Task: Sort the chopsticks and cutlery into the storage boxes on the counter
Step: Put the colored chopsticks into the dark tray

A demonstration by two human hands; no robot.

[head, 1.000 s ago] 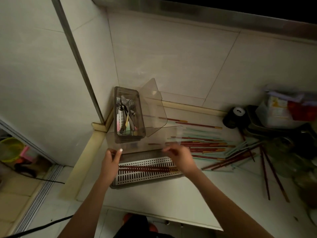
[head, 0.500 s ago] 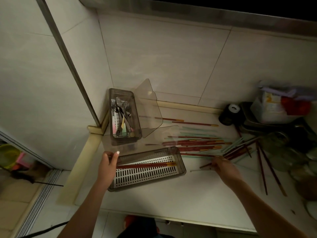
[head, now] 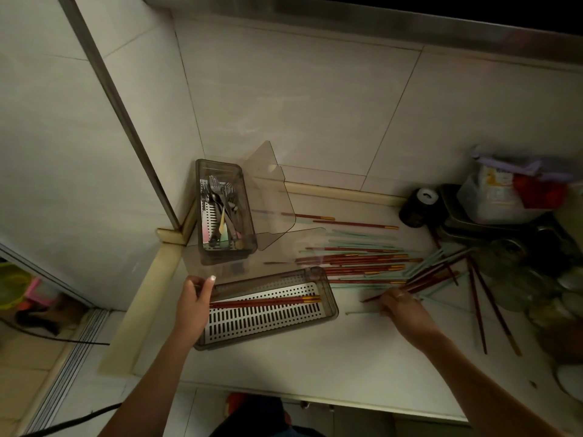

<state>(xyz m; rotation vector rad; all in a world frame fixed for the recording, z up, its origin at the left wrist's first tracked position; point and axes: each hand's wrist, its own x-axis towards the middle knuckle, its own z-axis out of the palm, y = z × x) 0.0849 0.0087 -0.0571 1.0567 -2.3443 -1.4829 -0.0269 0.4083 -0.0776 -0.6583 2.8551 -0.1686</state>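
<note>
Left hand (head: 192, 305) grips the left end of the chopstick box (head: 328, 305), thumb raised against its tinted clear lid (head: 252, 257), which stands open and tilted back; fingers (head: 197, 283) curl round the box's end wall, closed on it. The box is a long smoky-plastic tray lying at a slant on the pale surface (head: 315, 357), with a white slotted drain insert. A few red chopsticks with gold tips (head: 268, 301) lie lengthwise inside, near the far wall.

Behind it, in the corner against the tiled wall, stands the cutlery box (head: 202, 197), same tinted plastic, lid (head: 271, 197) swung open to its right. Inside: metal forks and spoons (head: 222, 197), heaped, handles pointing toward the camera; a pale yellow piece among them.

Right of the boxes, a loose spread of chopsticks (head: 356, 263) on the surface: dark red with gold tips, mixed with pale mint-green ones, mostly parallel, some crossing. Two more red ones (head: 344, 223) lie apart nearer the wall.

Right hand (head: 402, 310) rests at the near edge of the spread, fingers (head: 396, 296) pinched round a small bundle of red chopsticks (head: 432, 279), which angles up and rightward.

Far right: dark clutter, dishes and a plastic container, indistinct.
</note>
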